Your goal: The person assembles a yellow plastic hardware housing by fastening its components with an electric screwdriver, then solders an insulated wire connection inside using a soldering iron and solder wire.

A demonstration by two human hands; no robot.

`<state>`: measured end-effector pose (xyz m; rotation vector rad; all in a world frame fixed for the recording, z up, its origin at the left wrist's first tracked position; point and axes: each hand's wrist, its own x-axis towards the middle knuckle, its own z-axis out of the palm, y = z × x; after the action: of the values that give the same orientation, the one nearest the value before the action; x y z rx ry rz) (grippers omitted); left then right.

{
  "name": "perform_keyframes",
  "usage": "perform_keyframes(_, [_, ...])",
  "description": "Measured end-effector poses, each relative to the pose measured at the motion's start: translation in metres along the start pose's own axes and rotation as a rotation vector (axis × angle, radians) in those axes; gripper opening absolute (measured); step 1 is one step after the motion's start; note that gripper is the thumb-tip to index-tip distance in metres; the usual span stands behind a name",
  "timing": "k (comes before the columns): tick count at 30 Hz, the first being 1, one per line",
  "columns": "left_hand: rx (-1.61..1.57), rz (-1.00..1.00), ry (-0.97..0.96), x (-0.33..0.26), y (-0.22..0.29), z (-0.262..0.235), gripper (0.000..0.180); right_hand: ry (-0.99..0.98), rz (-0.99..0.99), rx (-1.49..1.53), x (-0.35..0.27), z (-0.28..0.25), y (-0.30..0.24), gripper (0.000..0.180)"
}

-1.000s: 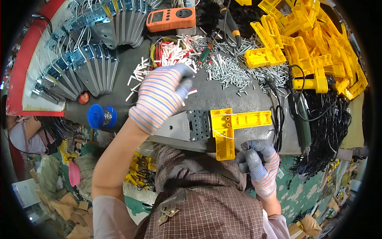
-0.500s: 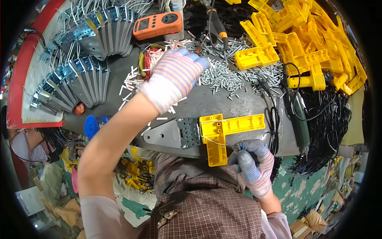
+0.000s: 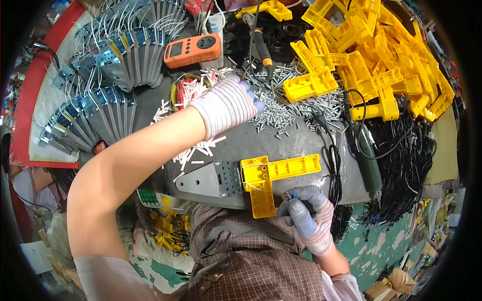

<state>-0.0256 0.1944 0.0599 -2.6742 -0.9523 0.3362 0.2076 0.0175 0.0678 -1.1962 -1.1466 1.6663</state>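
My left hand (image 3: 226,108), in a striped glove, reaches across the bench to the near left edge of a pile of silver screws (image 3: 278,108). Its fingers bend downward and their tips are hidden behind the hand. Closer to me lies a yellow plastic housing (image 3: 260,180), its channels facing up, joined to a grey tapered metal plate (image 3: 198,181) with a perforated end. A thin pale wire (image 3: 261,189) runs from the housing to my right hand (image 3: 309,218), gloved, whose thumb and fingers pinch it. A small blue bit shows at the pinch.
White and red tube pieces (image 3: 193,93) are scattered left of the screws. An orange meter (image 3: 193,50) and a soldering iron (image 3: 262,47) lie behind. Yellow housings (image 3: 374,70) heap at far right, above a green corded tool (image 3: 369,160) and black cables (image 3: 396,165). Wired metal plates (image 3: 108,108) stand left.
The view has shifted, so the bench contents sit slightly lower and further left. My left hand remains by the screws, its forearm lying flatter across the bench. The right hand keeps its pinch.
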Motion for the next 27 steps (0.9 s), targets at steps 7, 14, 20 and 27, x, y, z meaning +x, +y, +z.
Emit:
perform_keyframes(7, [-0.064,0.117,-0.092,0.006,0.001,-0.003,0.009,0.009,-0.002,-0.038,-0.005,0.006,-0.001,0.013])
perform_keyframes(14, [-0.463,-0.375,0.134,-0.023,-0.009,0.002,0.025,0.039,-0.021,0.040,-0.004,0.007,-0.004,0.014])
perform_keyframes(20, [-0.365,-0.273,0.204,-0.035,-0.012,0.013,0.024,0.026,-0.013,0.048,0.004,0.005,0.006,0.015])
perform_keyframes(27, [-0.079,-0.005,0.004,-0.011,-0.004,-0.001,0.014,0.014,0.012,0.067,-0.001,0.005,0.004,0.014])
